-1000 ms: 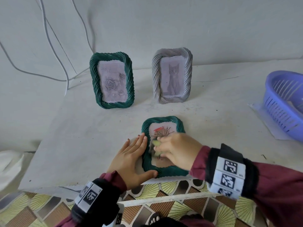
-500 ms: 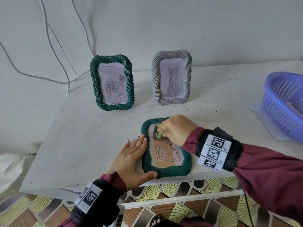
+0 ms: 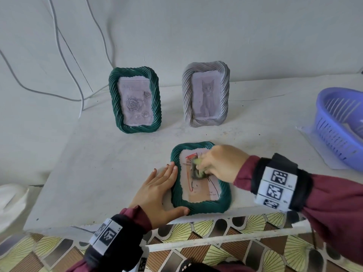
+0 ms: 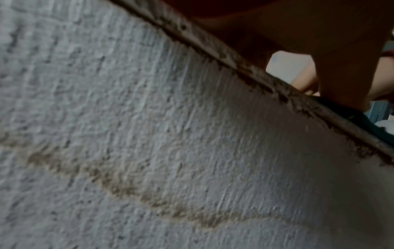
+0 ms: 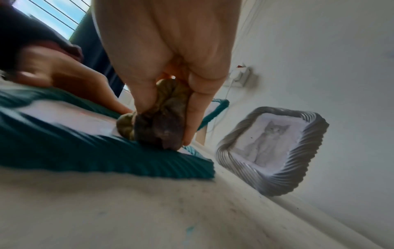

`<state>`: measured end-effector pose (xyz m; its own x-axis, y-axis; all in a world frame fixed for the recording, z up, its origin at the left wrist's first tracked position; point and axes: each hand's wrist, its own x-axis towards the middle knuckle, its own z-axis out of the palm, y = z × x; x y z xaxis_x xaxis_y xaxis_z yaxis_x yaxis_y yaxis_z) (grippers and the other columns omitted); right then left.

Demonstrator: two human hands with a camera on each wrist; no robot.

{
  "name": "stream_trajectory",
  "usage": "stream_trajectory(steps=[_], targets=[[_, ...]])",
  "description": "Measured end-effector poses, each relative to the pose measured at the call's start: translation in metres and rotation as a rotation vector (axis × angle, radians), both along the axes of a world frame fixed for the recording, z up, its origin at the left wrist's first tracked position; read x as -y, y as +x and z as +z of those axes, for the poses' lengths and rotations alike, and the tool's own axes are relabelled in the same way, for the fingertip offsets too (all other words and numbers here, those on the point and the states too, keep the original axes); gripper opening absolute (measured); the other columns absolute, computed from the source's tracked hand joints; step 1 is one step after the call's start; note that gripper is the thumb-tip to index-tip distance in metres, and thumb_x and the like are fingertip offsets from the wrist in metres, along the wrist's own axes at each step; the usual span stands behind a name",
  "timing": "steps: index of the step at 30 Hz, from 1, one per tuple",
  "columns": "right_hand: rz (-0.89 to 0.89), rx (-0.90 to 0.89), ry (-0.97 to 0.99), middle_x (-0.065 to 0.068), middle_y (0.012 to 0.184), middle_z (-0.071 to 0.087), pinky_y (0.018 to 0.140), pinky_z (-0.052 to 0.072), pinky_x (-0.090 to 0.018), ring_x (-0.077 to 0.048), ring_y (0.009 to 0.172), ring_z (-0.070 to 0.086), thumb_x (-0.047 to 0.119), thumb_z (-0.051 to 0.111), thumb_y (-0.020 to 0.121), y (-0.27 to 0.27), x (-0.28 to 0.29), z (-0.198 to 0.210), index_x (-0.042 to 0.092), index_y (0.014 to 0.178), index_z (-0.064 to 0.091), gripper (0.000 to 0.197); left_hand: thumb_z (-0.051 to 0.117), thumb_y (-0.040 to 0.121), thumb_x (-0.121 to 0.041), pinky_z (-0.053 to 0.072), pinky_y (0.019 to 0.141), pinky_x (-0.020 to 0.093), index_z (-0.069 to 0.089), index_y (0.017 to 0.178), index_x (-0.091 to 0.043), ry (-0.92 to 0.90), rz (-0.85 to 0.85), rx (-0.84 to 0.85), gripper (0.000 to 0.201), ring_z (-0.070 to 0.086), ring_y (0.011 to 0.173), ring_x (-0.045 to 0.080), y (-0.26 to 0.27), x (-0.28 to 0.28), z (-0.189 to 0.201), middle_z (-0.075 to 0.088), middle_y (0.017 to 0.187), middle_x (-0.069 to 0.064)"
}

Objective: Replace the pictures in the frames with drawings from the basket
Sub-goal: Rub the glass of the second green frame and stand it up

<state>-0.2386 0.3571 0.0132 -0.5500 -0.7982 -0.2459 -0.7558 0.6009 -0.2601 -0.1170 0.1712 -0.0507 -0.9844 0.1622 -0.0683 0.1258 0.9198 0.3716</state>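
The head camera looks down and forward over the table [image 3: 98, 173]; the left wrist camera sits pressed near its edge; the right wrist camera, low, faces two o'clock, sharing the grey frame [image 5: 275, 151] with the head view

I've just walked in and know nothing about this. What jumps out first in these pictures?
Near the table's front edge, a green frame lies flat with a scribbled drawing in it; the right hand rubs a crumpled cloth over it while the left hand rests flat against its left side. Behind, a second green frame with roses and a grey frame with a cat stand upright by the wall.
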Motion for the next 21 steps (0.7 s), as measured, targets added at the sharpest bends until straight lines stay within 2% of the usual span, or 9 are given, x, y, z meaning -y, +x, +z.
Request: stream_trajectory(steps=[5,9,12,13,14,16,17,19,21], targets=[[-0.033,-0.114,-0.116,-0.009,0.114,0.066,0.093,0.045,-0.038,-0.027,0.106,0.059,0.014,0.053,0.09,0.005,0.022,-0.007,0.013,0.112,0.066,0.026,0.016,0.052,-0.094,-0.022,0.105,0.011,-0.011,0.139,-0.029,0.01,0.022,-0.009,0.112,-0.016,0.132,-0.008,0.0,-0.001,-0.001,-0.009,0.15,-0.011],[0.108,-0.081,-0.087,-0.007,0.128,0.058,0.087,0.046,-0.037,-0.026,0.101,0.053,0.013,0.049,0.093,0.044,0.013,-0.013,0.017,0.115,0.065,0.027,0.017,0.053,-0.095,-0.019,0.106,0.011,-0.006,0.14,-0.026,0.037,0.029,-0.018,0.114,-0.01,0.135,-0.004,0.0,-0.001,-0.002,-0.004,0.15,-0.01],[0.194,-0.05,-0.058,-0.012,0.121,0.062,0.073,0.051,-0.036,-0.028,0.088,0.052,0.009,0.058,0.087,0.058,-0.002,-0.012,0.017,0.109,0.067,0.025,0.016,0.052,-0.095,-0.022,0.104,0.01,-0.011,0.139,-0.027,0.018,0.025,-0.014,0.113,-0.015,0.133,-0.006,0.0,-0.001,-0.002,-0.008,0.149,-0.012],[0.21,-0.045,-0.043,-0.01,0.12,0.063,0.075,0.051,-0.036,-0.027,0.088,0.053,0.009,0.058,0.087,0.056,-0.005,-0.01,0.019,0.11,0.067,0.026,0.015,0.052,-0.094,-0.023,0.104,0.01,-0.013,0.138,-0.029,0.01,0.023,-0.011,0.112,-0.017,0.132,-0.007,0.0,-0.001,-0.002,-0.01,0.149,-0.012],[0.2,-0.035,-0.032,-0.007,0.123,0.061,0.083,0.049,-0.034,-0.026,0.093,0.054,0.01,0.056,0.089,0.051,-0.006,-0.009,0.02,0.113,0.065,0.028,0.014,0.052,-0.094,-0.024,0.104,0.01,-0.014,0.138,-0.029,0.006,0.021,-0.008,0.111,-0.018,0.132,-0.007,0.0,0.0,-0.002,-0.011,0.149,-0.013],[0.118,-0.019,-0.039,-0.002,0.13,0.057,0.1,0.036,-0.029,-0.021,0.109,0.054,0.011,0.051,0.092,0.037,-0.005,-0.004,0.019,0.119,0.061,0.03,0.014,0.053,-0.094,-0.024,0.104,0.011,-0.014,0.138,-0.03,0.001,0.013,-0.003,0.11,-0.019,0.133,-0.006,0.0,0.001,-0.002,-0.012,0.15,-0.012],[0.083,-0.026,-0.044,-0.001,0.131,0.056,0.104,0.033,-0.028,-0.02,0.114,0.054,0.01,0.051,0.092,0.029,-0.002,-0.003,0.019,0.12,0.06,0.031,0.014,0.053,-0.094,-0.023,0.105,0.011,-0.014,0.138,-0.03,0.002,0.006,-0.002,0.11,-0.019,0.133,-0.006,0.0,0.001,-0.002,-0.012,0.15,-0.012],[0.055,-0.082,-0.028,-0.003,0.129,0.058,0.104,0.039,-0.034,-0.023,0.115,0.054,0.01,0.052,0.091,0.012,0.007,-0.004,0.018,0.119,0.061,0.03,0.015,0.054,-0.094,-0.022,0.106,0.012,-0.012,0.139,-0.03,0.009,0.001,-0.004,0.11,-0.018,0.133,-0.006,0.0,0.0,-0.002,-0.011,0.151,-0.011],[0.035,-0.144,0.001,-0.007,0.119,0.063,0.092,0.045,-0.039,-0.027,0.107,0.056,0.011,0.051,0.091,0.001,0.018,-0.006,0.016,0.115,0.064,0.028,0.014,0.054,-0.094,-0.022,0.106,0.013,-0.011,0.14,-0.029,0.016,0.007,-0.007,0.111,-0.017,0.135,-0.004,0.0,0.0,-0.001,-0.009,0.151,-0.01]])
